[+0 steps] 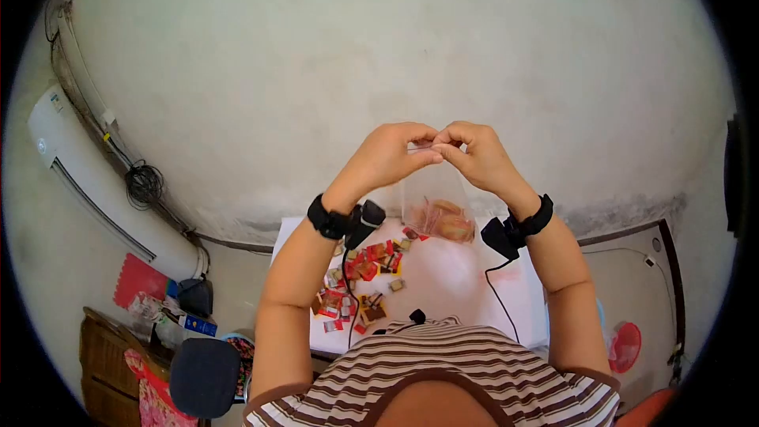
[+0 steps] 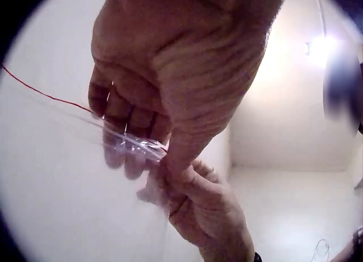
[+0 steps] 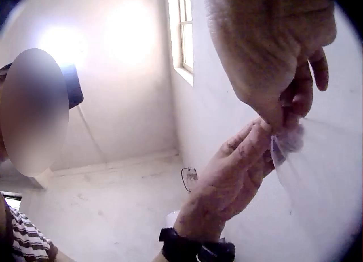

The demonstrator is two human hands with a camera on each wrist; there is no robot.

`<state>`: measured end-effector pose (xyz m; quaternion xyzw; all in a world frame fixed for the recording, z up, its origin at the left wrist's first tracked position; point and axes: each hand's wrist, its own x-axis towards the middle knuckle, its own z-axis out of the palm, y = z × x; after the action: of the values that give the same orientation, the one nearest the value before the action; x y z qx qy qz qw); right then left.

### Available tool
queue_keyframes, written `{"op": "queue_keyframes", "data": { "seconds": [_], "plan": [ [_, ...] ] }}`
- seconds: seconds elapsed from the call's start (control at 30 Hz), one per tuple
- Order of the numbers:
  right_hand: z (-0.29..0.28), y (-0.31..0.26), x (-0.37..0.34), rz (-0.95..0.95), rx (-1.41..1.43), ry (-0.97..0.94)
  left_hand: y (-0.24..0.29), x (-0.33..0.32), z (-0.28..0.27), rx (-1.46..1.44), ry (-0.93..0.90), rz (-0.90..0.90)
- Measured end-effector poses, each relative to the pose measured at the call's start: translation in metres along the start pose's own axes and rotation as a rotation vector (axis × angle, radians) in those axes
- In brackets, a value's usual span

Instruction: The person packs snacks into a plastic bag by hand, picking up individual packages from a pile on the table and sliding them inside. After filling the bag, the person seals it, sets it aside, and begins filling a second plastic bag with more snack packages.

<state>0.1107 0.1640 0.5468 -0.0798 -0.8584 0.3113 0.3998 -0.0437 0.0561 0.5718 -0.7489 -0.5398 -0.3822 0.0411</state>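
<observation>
A clear plastic bag [image 1: 437,190] hangs from both raised hands, with reddish and tan contents at its bottom over the table. The left hand [image 1: 389,156] pinches the bag's top edge between thumb and fingers. Touching it, the right hand [image 1: 484,160] pinches the same edge. In the left wrist view the bag's crinkled top edge [image 2: 142,147] with a red line lies across the left hand's [image 2: 170,75] fingers. The right wrist view shows the right hand [image 3: 272,52] above the left, fingertips together at the bag [image 3: 312,171].
Small red, yellow and tan packets [image 1: 364,265] lie scattered on the left part of the white table [image 1: 451,292]. A dark stool [image 1: 205,377] stands at the lower left, a pink basket [image 1: 625,347] at the right. Black cables hang from both wrist cameras.
</observation>
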Motion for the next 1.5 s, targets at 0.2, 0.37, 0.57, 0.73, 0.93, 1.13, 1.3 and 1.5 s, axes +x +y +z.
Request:
{"op": "queue_keyframes", "data": {
  "seconds": [0.2,0.37,0.57,0.73,0.93,1.13,1.3,1.5],
  "plan": [
    [-0.015,0.021,-0.012,0.115,0.052,-0.028,-0.029,0.012,0.014,-0.222,-0.321,-0.338],
    [-0.021,0.045,-0.025,0.214,0.048,0.026,-0.059,-0.009,0.019,-0.115,-0.305,-0.418],
    [-0.013,0.097,-0.055,0.36,0.058,0.01,-0.097,-0.045,0.057,-0.147,-0.315,-0.488],
    [0.017,0.165,-0.109,0.534,0.079,0.055,-0.133,-0.072,0.125,-0.062,-0.349,-0.417],
    [0.063,0.251,-0.21,0.579,0.005,0.1,-0.162,-0.14,0.232,0.093,-0.292,-0.332],
    [0.113,0.275,-0.325,0.744,0.084,0.017,-0.158,-0.244,0.312,0.019,-0.38,-0.351],
    [0.145,0.252,-0.411,0.994,0.132,-0.177,-0.127,-0.323,0.332,-0.152,-0.516,-0.547],
    [0.169,0.258,-0.441,1.247,0.389,-0.168,-0.125,-0.341,0.347,-0.183,-0.554,-0.865]
  ]
}}
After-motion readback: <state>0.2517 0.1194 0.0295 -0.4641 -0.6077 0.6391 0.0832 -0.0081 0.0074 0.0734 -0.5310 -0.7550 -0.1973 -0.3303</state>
